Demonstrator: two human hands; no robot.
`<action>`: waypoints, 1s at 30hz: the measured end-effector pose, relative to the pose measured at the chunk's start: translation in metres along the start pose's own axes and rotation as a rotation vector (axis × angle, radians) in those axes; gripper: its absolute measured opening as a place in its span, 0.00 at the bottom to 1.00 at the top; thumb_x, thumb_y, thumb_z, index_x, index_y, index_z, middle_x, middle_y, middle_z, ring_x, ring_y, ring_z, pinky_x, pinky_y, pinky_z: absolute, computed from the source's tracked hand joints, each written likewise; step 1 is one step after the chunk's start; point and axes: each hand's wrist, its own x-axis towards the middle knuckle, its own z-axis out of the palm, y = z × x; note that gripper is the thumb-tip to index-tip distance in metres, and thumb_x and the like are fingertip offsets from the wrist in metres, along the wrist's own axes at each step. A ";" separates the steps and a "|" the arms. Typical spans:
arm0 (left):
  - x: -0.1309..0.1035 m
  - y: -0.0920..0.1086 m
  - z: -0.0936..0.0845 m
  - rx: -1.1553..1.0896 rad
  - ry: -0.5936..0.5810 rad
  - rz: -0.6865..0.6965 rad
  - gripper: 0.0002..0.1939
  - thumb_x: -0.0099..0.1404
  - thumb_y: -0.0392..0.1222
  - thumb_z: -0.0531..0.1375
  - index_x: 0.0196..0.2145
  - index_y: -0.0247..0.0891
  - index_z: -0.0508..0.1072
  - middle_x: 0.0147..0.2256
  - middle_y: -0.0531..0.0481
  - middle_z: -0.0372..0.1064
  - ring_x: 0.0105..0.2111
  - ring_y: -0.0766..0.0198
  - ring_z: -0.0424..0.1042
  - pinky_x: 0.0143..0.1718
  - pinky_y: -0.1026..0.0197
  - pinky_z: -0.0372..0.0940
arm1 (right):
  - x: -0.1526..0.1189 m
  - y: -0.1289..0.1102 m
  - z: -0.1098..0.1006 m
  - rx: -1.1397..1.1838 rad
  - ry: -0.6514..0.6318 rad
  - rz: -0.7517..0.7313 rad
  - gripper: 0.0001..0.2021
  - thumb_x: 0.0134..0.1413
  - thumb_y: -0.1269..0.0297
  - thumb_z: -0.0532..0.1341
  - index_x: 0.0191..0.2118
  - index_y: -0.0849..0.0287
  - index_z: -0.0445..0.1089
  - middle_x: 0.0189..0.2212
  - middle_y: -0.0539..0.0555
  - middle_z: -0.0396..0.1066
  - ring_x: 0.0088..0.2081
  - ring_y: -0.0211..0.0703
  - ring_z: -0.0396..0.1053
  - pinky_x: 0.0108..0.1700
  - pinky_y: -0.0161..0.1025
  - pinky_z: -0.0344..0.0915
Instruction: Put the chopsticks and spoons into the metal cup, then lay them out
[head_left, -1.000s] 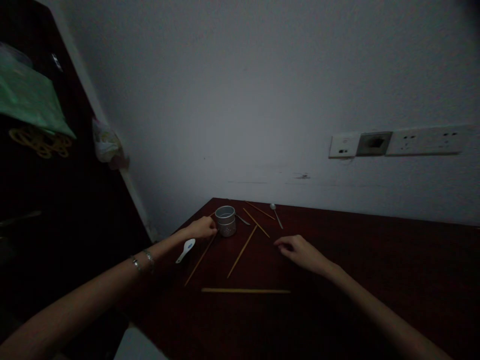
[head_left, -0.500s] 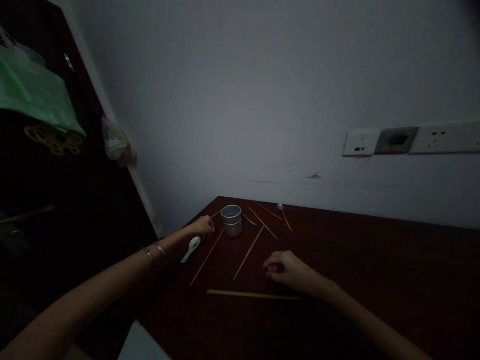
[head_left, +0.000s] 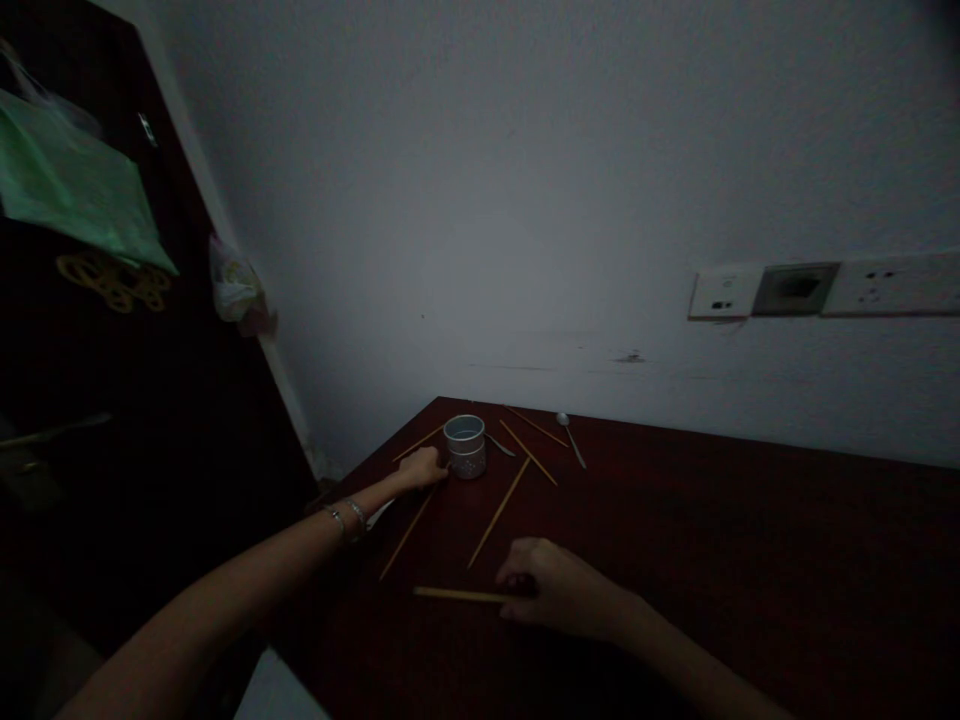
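Beside the metal cup (head_left: 466, 447), my left hand (head_left: 423, 468) is closed at the upper end of a slanting chopstick (head_left: 407, 535); what its fingers hold is hidden. Under that wrist, a white spoon (head_left: 381, 514) is mostly covered. My right hand (head_left: 531, 580) curls over the right part of the nearest chopstick (head_left: 454, 594), its fingers around it. Between the hands lies another chopstick (head_left: 498, 515), its far end near a crossing one (head_left: 528, 452). A further chopstick (head_left: 418, 443) lies left of the cup.
A small knife-like piece (head_left: 501, 446) lies right of the cup. Further back are a metal spoon (head_left: 572, 440) and a thin chopstick (head_left: 537, 426). A wall with sockets (head_left: 795, 290) rises behind the dark table (head_left: 712, 540). Bags hang at the left.
My left hand has moved right to the cup's side and now covers much of the white spoon. My right hand has come down and left onto the nearest chopstick.
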 end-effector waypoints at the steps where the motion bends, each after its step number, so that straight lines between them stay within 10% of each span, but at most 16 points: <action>1: -0.001 0.001 0.001 0.003 0.007 -0.008 0.13 0.53 0.49 0.55 0.25 0.35 0.70 0.27 0.46 0.71 0.28 0.62 0.70 0.27 0.66 0.61 | 0.000 -0.001 0.002 0.000 -0.004 0.002 0.14 0.43 0.58 0.62 0.38 0.55 0.70 0.35 0.51 0.68 0.33 0.37 0.65 0.33 0.31 0.59; 11: 0.001 -0.002 0.013 0.001 0.046 0.014 0.13 0.57 0.46 0.52 0.36 0.36 0.68 0.41 0.40 0.69 0.39 0.56 0.69 0.32 0.63 0.61 | 0.005 -0.003 0.011 -0.015 0.002 0.001 0.11 0.43 0.61 0.62 0.36 0.56 0.70 0.33 0.50 0.67 0.34 0.38 0.64 0.33 0.31 0.58; 30: 0.024 -0.010 -0.002 -0.088 0.088 -0.016 0.16 0.55 0.51 0.53 0.29 0.34 0.71 0.33 0.43 0.71 0.32 0.59 0.70 0.30 0.64 0.61 | 0.013 -0.001 0.020 -0.114 0.007 -0.039 0.09 0.47 0.67 0.56 0.35 0.57 0.71 0.33 0.51 0.67 0.35 0.37 0.64 0.36 0.32 0.58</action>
